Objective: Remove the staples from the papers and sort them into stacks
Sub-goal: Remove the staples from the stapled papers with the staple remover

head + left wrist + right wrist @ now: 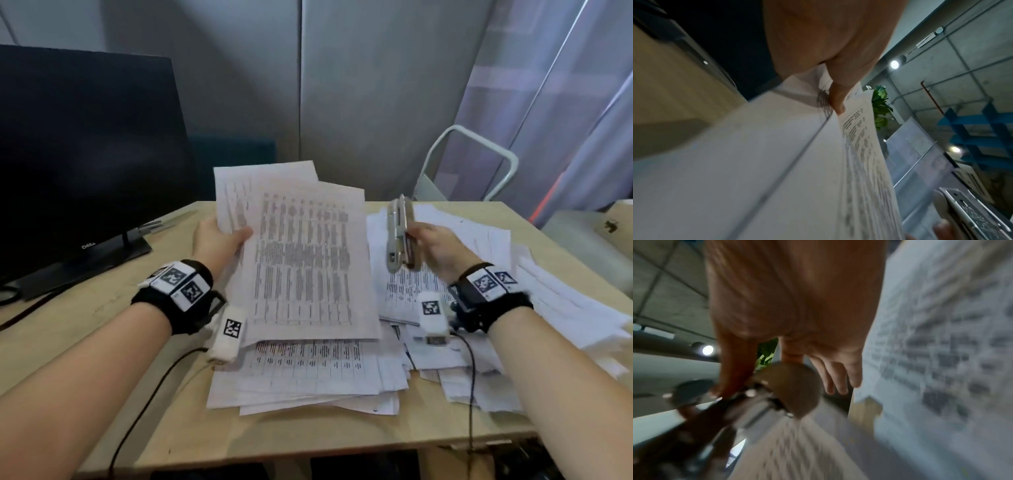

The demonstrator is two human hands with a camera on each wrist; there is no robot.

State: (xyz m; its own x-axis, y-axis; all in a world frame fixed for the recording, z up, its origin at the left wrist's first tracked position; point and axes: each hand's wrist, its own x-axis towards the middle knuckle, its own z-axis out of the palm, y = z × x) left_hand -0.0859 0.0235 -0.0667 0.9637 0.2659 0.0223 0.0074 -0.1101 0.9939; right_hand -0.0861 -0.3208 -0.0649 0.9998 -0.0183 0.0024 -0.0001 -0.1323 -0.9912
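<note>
My left hand (219,240) grips a sheaf of printed papers (301,260) by its left edge and holds it tilted above the desk; the thumb (836,100) lies on the top sheet. My right hand (435,246) holds a metal staple remover (400,236) upright, just right of the sheaf. In the right wrist view, which is blurred, thumb and forefinger pinch the staple remover (764,395) while the other fingers (838,374) hang straight. No staple can be made out.
A loose pile of printed sheets (308,373) lies under the sheaf, and a wider spread of papers (479,308) covers the right of the wooden desk (85,325). A dark monitor (82,150) stands at the back left. Wrist camera cables (471,377) trail over the front edge.
</note>
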